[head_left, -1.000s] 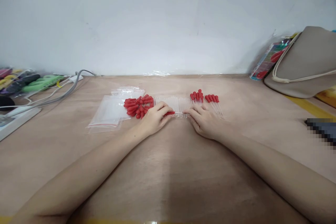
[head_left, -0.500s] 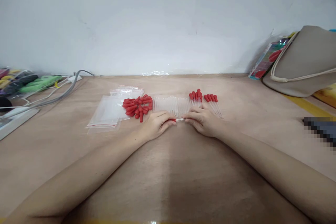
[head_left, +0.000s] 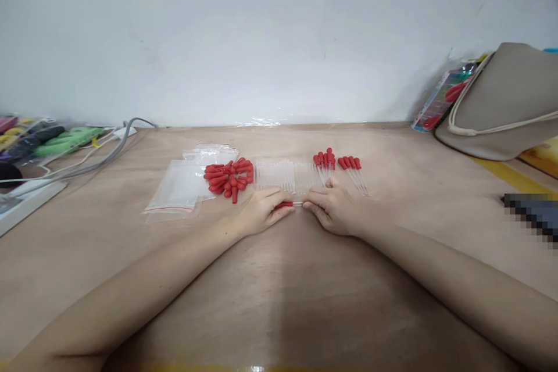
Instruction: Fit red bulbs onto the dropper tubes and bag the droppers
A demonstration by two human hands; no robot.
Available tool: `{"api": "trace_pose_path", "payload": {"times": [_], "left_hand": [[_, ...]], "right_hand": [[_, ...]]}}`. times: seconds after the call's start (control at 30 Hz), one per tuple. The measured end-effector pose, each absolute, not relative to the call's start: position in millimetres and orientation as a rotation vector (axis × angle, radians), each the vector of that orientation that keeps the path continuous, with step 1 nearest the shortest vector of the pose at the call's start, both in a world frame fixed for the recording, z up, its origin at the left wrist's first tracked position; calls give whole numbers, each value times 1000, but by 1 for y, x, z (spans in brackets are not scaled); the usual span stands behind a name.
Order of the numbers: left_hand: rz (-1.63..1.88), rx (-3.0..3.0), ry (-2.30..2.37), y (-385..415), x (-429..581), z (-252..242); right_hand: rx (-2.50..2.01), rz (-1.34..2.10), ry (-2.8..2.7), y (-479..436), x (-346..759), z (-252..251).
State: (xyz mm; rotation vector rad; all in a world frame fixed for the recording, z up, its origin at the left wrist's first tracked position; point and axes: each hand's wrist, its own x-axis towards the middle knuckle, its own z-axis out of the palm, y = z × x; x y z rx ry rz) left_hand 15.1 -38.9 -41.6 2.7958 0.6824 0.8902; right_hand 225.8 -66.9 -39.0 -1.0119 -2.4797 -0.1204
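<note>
My left hand (head_left: 263,209) is closed around a red rubber dropper bulb (head_left: 285,204). From its open end a clear thin pipette tube (head_left: 298,204) runs across to my right hand (head_left: 332,207), which pinches the tube's other part. Bulb and tube lie in one line and meet near my left fingertips; how deep the tube sits in the bulb I cannot make out. Behind my hands lies a row of clear tubes (head_left: 279,173). A heap of loose red bulbs (head_left: 227,179) is left of that row. Droppers with red bulbs (head_left: 325,158) lie to the right, several more droppers (head_left: 350,163) beside them.
Clear zip bags (head_left: 172,186) lie left of the bulb heap. Cables (head_left: 117,148) and a white power strip (head_left: 32,203) are at the far left. A beige drawstring bag (head_left: 505,99) and a pixelated dark object (head_left: 529,215) are on the right. A wall stands behind the table.
Both hands have come slightly nearer to me with the bulb and tube. The gap between the hands is narrower, and more of the red bulb shows.
</note>
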Motion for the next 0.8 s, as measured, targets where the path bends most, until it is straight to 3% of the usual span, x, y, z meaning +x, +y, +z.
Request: {"api": "trace_pose_path", "payload": {"times": [0.47, 0.63, 0.8], "left_hand": [[925, 2827, 624, -38, 17, -43], [1090, 2785, 752, -34, 15, -39], [1233, 2775, 877, -30, 7, -39]], "right_hand": [[-1168, 302, -2534, -67, 215, -28], [-1269, 267, -2551, -61, 225, -11], [-1914, 234, -2082, -42, 268, 8]]}}
